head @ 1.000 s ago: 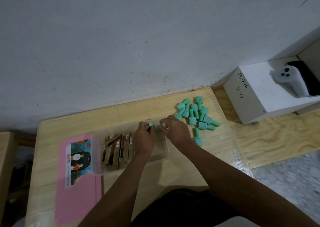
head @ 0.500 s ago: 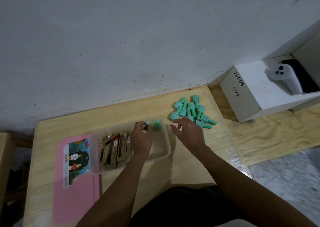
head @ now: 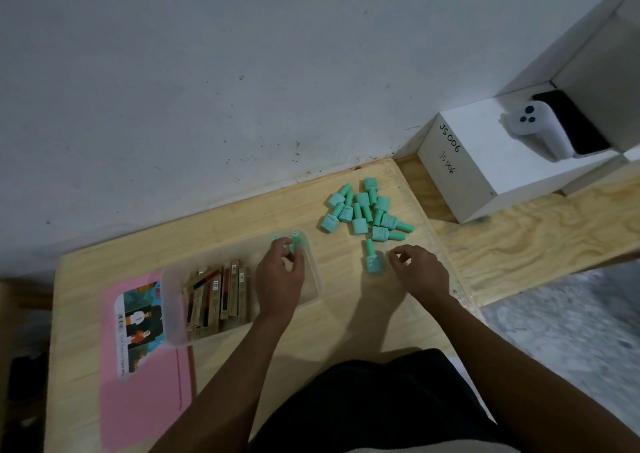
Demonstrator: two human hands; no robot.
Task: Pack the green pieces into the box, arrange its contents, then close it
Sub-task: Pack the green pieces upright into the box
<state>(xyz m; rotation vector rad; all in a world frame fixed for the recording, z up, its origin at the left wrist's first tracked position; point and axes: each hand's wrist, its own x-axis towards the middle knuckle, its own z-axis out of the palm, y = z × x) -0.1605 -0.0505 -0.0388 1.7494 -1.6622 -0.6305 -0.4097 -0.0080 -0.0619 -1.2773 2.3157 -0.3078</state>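
Head cam: one flat pink lid (head: 145, 400) lower left, one clear plastic box (head: 173, 314) with roughly seven brown-gold cartons (head: 218, 297); left hand (head: 278, 279) pinches two mint-green bottle-shaped pieces (head: 296, 241) inside it. About ten loose green pieces (head: 360, 224) centre-right, right hand (head: 419, 272) loosely curled, empty.

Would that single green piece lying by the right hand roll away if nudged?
Probably barely: the lone green piece lies on its side with a wide body and narrow neck, so it would likely curve round, not run straight. It looks rigid and small, likely light; the left hand holds a second green piece in its fingers.
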